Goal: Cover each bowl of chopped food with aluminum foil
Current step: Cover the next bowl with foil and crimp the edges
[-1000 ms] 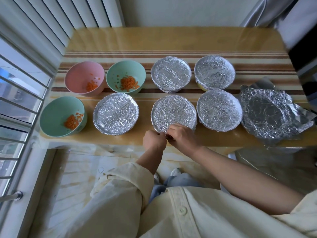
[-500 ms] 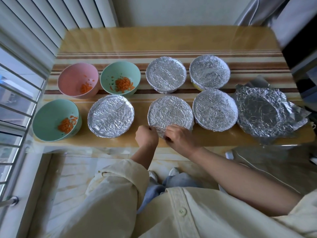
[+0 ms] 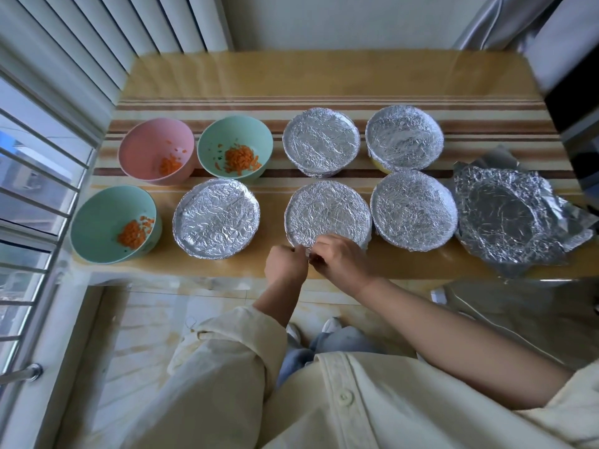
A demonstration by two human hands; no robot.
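Note:
Two rows of bowls stand on the table [image 3: 324,72]. Foil covers several of them. At the near edge of the front middle foil-covered bowl [image 3: 327,213], my left hand [image 3: 286,264] and my right hand [image 3: 342,262] both pinch the foil rim, knuckles close together. Uncovered and holding chopped carrot are a pink bowl [image 3: 152,147], a green bowl [image 3: 235,142] behind, and a green bowl [image 3: 107,218] at the front left. Loose crumpled foil sheets [image 3: 512,215] lie at the right end.
A barred window and vertical blinds [image 3: 48,92] run along the left of the table. The table's front edge is just under my hands, with tiled floor below. A dark object [image 3: 580,92] stands at the far right.
My hands have stayed at the near rim of the front middle bowl, shifting slightly while working the foil edge. The camera view has drifted a little.

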